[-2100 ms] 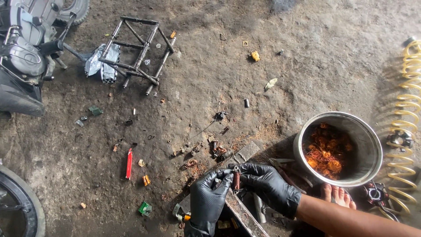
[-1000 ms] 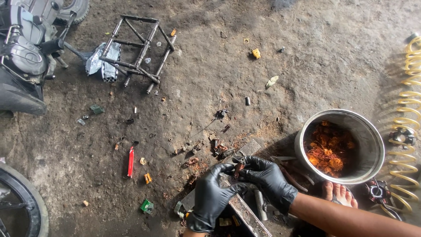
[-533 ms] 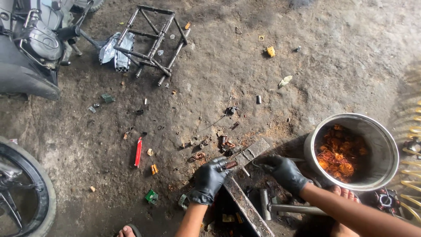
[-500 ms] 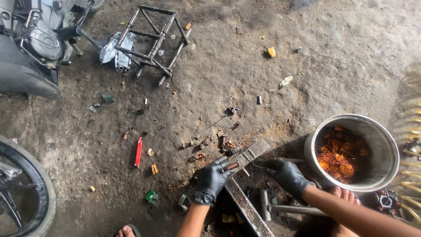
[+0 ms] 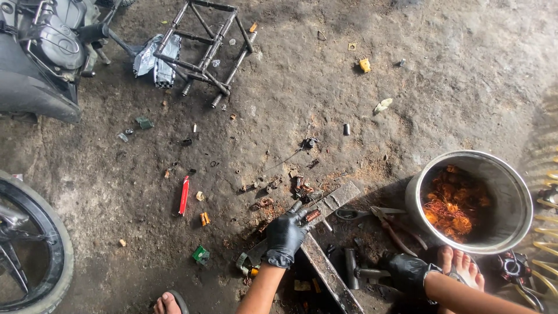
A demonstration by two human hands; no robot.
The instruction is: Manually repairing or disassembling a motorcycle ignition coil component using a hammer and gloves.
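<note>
Hands | my left hand pinches a small part on the metal bar | right hand closed around a hammer | I'd steady the part before striking.

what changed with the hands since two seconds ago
The right black-gloved hand let go of the small part, drew back and down, and now rests on the dark hammer. The left black-gloved hand alone keeps the small reddish part on the flat metal bar. The steel pot of copper wire stayed.

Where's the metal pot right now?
Head view, right side: the metal pot stands on the ground above the bare foot, right of the pliers.
</note>
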